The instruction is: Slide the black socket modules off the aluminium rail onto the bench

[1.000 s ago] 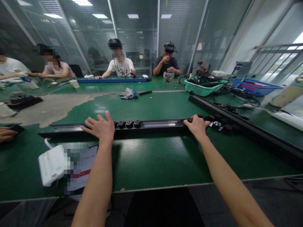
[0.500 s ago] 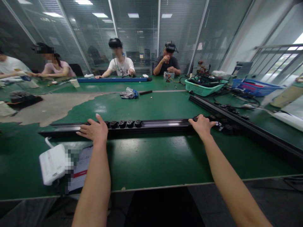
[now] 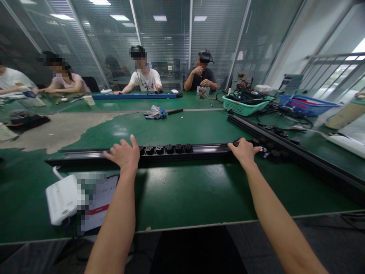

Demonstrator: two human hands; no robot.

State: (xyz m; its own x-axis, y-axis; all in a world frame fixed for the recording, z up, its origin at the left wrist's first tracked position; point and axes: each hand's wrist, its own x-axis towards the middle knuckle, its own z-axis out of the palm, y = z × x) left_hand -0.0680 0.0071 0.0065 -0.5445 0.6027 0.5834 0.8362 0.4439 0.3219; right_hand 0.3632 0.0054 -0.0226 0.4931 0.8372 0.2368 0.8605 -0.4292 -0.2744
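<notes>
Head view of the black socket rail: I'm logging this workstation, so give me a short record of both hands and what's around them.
left hand: open, fingers spread, resting on the black socket rail
right hand: cupped over the same rail
between hands: round black sockets
nearby: second black rail, white plastic box

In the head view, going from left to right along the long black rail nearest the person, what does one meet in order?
bare rail end → left hand → row of black round sockets → right hand → small white label → more black round sockets
</notes>
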